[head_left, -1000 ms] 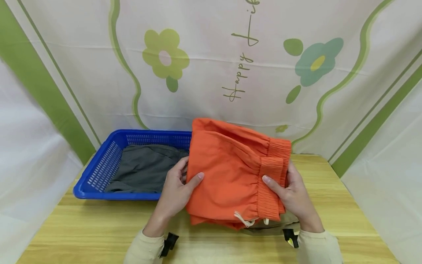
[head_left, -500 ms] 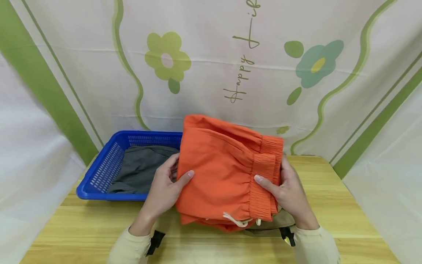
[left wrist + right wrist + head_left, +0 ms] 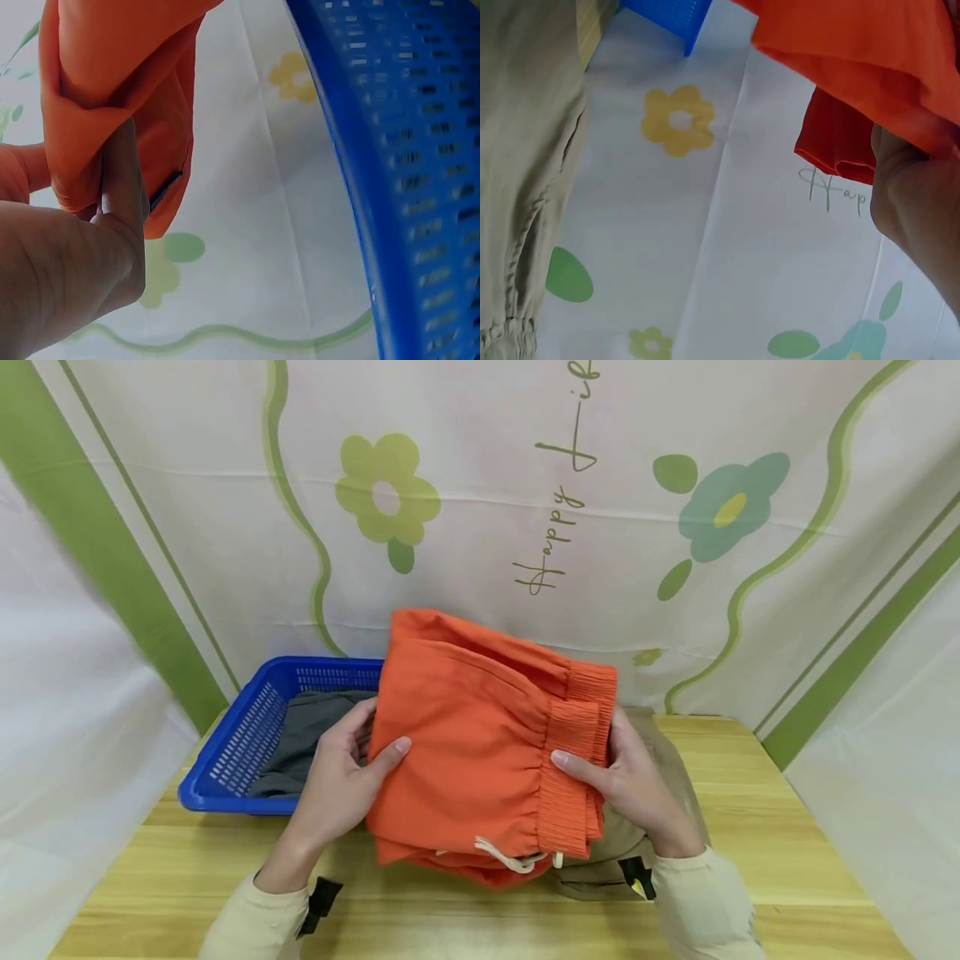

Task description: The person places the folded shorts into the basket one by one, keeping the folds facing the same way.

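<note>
Folded orange shorts (image 3: 465,743) with a gathered elastic waistband and white drawstring are held up between both hands in the head view. My left hand (image 3: 337,781) grips their left folded edge, thumb on the front and fingers behind. At the waistband on the right, my right hand (image 3: 637,777) pinches the cloth the same way. The left wrist view shows fingers tucked into the fold of the orange cloth (image 3: 127,67). Behind and left of the shorts stands a blue basket (image 3: 197,777) with a dark grey garment (image 3: 300,735) in it. The shorts cover the basket's right part.
A khaki garment (image 3: 660,752) lies on the wooden table (image 3: 750,827), partly under the right forearm and behind the shorts. A white curtain (image 3: 480,527) with printed flowers hangs right behind the table.
Both hands have carried the orange shorts leftward and slightly up, toward the basket. More of the khaki garment shows on the right, and less of the basket and grey garment is visible.
</note>
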### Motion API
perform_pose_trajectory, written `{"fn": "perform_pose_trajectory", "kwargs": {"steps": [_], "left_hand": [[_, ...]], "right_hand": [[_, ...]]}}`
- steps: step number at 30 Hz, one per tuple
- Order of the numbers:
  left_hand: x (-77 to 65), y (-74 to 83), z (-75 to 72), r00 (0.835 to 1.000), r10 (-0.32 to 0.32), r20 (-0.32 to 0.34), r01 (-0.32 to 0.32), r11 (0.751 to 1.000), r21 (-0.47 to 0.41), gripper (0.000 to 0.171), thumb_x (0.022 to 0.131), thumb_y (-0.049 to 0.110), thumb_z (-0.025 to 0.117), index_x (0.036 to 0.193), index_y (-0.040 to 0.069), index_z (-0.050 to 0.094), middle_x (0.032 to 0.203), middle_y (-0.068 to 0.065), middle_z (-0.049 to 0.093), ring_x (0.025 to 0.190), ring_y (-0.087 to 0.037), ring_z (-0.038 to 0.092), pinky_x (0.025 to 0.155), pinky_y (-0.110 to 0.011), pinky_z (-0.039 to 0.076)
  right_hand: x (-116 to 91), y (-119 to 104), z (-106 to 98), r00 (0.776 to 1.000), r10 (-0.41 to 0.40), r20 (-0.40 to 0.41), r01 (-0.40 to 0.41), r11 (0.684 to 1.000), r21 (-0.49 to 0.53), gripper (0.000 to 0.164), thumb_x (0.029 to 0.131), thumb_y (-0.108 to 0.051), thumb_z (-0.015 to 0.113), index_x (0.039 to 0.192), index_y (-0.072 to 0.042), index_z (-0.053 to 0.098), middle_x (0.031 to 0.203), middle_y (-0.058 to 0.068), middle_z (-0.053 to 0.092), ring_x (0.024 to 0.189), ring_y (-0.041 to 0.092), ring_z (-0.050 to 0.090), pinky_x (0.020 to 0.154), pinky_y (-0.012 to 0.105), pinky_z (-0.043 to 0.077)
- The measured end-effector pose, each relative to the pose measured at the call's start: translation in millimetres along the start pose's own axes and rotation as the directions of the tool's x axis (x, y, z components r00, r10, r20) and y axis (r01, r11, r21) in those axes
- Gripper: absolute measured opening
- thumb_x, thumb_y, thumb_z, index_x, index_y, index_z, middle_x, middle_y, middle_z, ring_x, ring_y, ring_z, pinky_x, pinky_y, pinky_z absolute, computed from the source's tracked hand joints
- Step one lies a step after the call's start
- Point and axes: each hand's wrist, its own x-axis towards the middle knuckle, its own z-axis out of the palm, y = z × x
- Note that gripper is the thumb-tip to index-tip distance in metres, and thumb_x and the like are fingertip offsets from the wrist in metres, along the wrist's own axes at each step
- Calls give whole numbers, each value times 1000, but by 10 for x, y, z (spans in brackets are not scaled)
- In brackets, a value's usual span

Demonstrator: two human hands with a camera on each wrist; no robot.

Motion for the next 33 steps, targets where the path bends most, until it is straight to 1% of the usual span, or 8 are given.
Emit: {"fn": "perform_pose_trajectory", "kwargs": {"steps": [6, 11, 16, 19, 22, 24, 27, 33], "left_hand": [[21, 32, -128, 1000, 7, -6, -6, 998, 60, 48, 99, 6, 66, 145, 9, 53, 121, -12, 67, 97, -19, 69, 79, -29, 59], [28, 43, -225, 1000, 17, -24, -14, 993, 117, 47, 99, 6, 67, 144, 8, 54, 119, -13, 68, 96, -15, 69, 79, -26, 58], [41, 42, -318, 999, 23, -44, -15, 987, 162, 46, 99, 7, 67, 143, 6, 55, 118, -14, 68, 94, -11, 69, 78, -22, 57], [56, 44, -379, 998, 26, -54, -16, 983, 181, 46, 98, 8, 68, 142, 5, 56, 118, -15, 68, 94, -9, 68, 77, -21, 56], [73, 60, -443, 998, 27, -62, -13, 979, 203, 46, 98, 9, 68, 143, 5, 56, 118, -16, 68, 93, -7, 66, 77, -19, 55], [88, 70, -487, 998, 29, -64, -15, 977, 211, 47, 98, 9, 68, 143, 5, 56, 118, -16, 68, 93, -7, 66, 76, -19, 55], [115, 76, -552, 997, 32, -65, -17, 974, 227, 48, 98, 10, 69, 144, 5, 55, 116, -17, 68, 91, -6, 66, 74, -19, 56], [160, 63, -674, 997, 32, -67, -14, 966, 259, 51, 98, 11, 69, 146, 4, 53, 117, -19, 67, 89, -2, 65, 72, -17, 55]], "right_hand": [[102, -23, 82, 999, -25, 30, 26, 999, -27, 70, 93, 2, 70, 151, -17, 35, 126, 18, 57, 108, 32, 64, 81, 43, 60], [190, -50, 156, 999, -17, 42, 19, 998, -55, 74, 94, -2, 71, 153, -24, 33, 131, 14, 55, 114, 30, 61, 86, 43, 58], [267, -69, 235, 998, 1, 59, 3, 997, -78, 74, 95, -6, 71, 154, -24, 31, 134, 11, 54, 117, 27, 59, 92, 42, 55], [321, -74, 275, 997, -14, 71, 21, 996, -92, 73, 96, -8, 71, 155, -22, 30, 137, 10, 52, 121, 25, 57, 97, 42, 52], [380, -85, 317, 996, -33, 85, 40, 996, -82, 72, 96, -9, 71, 154, -24, 31, 139, 7, 51, 123, 24, 56, 100, 44, 50], [424, -90, 346, 995, -48, 90, 55, 996, -70, 72, 96, -8, 71, 154, -24, 33, 139, 6, 52, 123, 23, 56, 101, 46, 49], [479, -98, 388, 995, -47, 89, 51, 997, -54, 72, 96, -8, 71, 154, -25, 33, 137, 6, 52, 122, 23, 57, 100, 48, 49], [582, -104, 477, 995, -54, 89, 57, 998, -30, 72, 95, -6, 71, 154, -22, 32, 135, 9, 54, 119, 24, 59, 98, 46, 51]]}}
